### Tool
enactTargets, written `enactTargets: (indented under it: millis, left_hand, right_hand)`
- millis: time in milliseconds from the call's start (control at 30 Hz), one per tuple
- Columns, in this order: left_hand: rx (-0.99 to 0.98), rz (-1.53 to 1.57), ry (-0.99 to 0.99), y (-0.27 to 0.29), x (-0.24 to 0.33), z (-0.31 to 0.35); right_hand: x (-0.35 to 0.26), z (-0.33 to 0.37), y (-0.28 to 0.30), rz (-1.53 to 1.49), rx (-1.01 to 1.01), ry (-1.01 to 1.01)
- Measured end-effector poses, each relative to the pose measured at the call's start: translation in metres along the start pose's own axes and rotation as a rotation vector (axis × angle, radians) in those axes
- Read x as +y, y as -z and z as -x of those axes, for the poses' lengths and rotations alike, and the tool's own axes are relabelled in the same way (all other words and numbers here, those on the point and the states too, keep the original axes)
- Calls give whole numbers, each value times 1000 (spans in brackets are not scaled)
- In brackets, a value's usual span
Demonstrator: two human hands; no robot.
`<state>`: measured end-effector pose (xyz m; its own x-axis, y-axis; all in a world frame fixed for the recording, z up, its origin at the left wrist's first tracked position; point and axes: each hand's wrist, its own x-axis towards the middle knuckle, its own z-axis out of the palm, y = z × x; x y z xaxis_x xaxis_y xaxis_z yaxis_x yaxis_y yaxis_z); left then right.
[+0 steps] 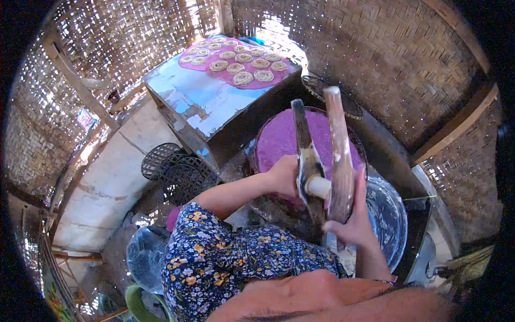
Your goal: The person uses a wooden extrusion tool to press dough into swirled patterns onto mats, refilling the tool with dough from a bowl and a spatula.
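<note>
A wooden hand press made of two long bars, one dark [302, 126] and one paler [339, 139], is held upright in front of my body. A short whitish cylinder [319, 187] joins the bars and keeps them apart. My left hand [284, 174] is closed on the dark bar, its fingertips hidden behind the wood. Around the lower part of the pale bar, my right hand [355, 222] is wrapped with the thumb across the front. Beneath the press lies a pink cloth [276, 134] on a round woven tray, with nothing visible on its exposed part.
A table [196, 104] with a worn blue top stands ahead, carrying several noodle coils [243, 79] on pink sheeting. A flour-streaked basin [386, 209] sits at my right. Dark latticed baskets [188, 177] and a clear plastic-like container [145, 257] are on the left. Woven walls surround the space.
</note>
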<state>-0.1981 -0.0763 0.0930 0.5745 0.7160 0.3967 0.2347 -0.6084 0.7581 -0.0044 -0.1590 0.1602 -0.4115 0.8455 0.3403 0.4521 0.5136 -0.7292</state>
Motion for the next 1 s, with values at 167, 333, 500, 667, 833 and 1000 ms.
enactTargets:
  millis: [167, 333, 500, 667, 833, 1000]
  left_hand:
    - [-187, 513, 95, 16, -12, -19]
    - [-456, 1631, -430, 76, 24, -87]
    - [-684, 1757, -887, 75, 66, -115]
    - [-284, 1527, -551, 64, 25, -113]
    - [-2, 1665, -238, 44, -47, -111]
    - [126, 1795, -126, 57, -86, -101]
  right_hand:
    - [51, 29, -3, -944, -411, -591]
    - [30, 12, 3, -1315, -540, -532]
    - [25, 21, 40, -1094, -452, -812]
    - [11, 30, 58, -955, -400, -954]
    - [26, 18, 38, -989, -447, -967]
    - [43, -1, 6, -1027, -305, -928]
